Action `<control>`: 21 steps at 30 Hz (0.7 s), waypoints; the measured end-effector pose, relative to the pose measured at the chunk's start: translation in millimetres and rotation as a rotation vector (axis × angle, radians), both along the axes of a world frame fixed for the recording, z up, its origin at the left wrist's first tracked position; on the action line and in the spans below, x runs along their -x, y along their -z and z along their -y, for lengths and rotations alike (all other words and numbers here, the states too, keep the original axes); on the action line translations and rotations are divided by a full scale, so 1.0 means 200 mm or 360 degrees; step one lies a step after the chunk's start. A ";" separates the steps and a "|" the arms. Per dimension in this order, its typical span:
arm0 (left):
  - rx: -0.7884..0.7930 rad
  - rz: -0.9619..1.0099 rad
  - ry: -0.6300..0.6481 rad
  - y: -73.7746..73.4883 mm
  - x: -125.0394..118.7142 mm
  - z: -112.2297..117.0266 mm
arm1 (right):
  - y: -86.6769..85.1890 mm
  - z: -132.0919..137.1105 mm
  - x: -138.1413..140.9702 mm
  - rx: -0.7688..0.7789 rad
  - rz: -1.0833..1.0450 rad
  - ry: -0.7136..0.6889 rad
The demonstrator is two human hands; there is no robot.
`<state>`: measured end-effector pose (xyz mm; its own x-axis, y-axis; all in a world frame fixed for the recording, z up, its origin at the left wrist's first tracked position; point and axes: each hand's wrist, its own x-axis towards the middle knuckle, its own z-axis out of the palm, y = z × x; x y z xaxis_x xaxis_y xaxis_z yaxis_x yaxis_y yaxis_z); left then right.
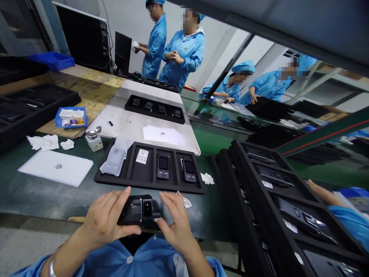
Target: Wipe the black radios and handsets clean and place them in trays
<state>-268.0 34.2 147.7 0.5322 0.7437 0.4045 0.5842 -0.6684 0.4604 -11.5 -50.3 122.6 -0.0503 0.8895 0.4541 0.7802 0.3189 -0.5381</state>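
A black rugged handset (137, 209) with a stubby antenna is held level, its back and camera block facing up. My left hand (105, 215) is closed round its left end, fingers along the far edge and thumb along the near one. At the antenna end is my right hand (176, 219), its fingers apart and its thumb tip at the antenna. Just beyond lies a black foam tray (148, 184). Two handsets sit screen up in its right compartments, a label sheet (142, 156) lies in another, and a handset in a translucent white bag (114, 158) fills the left one.
Stacked foam trays (291, 200) with handsets rise at the right, near another person's arm (323, 192). White bags (56, 167), a dispenser bottle (94, 141) and a blue bin (71, 122) stand left. A farther tray (154, 111) holds several devices. Co-workers in blue are behind.
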 end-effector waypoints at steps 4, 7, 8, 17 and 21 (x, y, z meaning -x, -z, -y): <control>0.0579 0.0409 -0.0175 -0.05 -0.01 -0.01 | 0.01 -0.02 0.02 -0.0141 0.0054 -0.0062; 0.1394 0.0689 -0.0172 -0.06 -0.02 -0.04 | -0.03 -0.04 0.03 -0.0284 0.0226 -0.0139; 0.1694 0.0724 -0.0125 -0.06 -0.02 -0.04 | -0.05 -0.04 0.04 -0.0285 0.0309 -0.0199; 0.2927 0.0724 0.0312 0.00 0.05 -0.02 | -0.15 -0.07 0.16 0.0223 0.0721 -0.0663; 0.2926 0.0705 0.0156 0.03 0.06 0.01 | -0.08 -0.09 0.19 0.0190 0.0728 -0.0702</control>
<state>-279.8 32.1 140.7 0.6879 0.3297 -0.6466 0.2357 0.7411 0.6287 -49.9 -32.0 139.0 -0.5876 0.7842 0.1993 0.7485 0.6204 -0.2342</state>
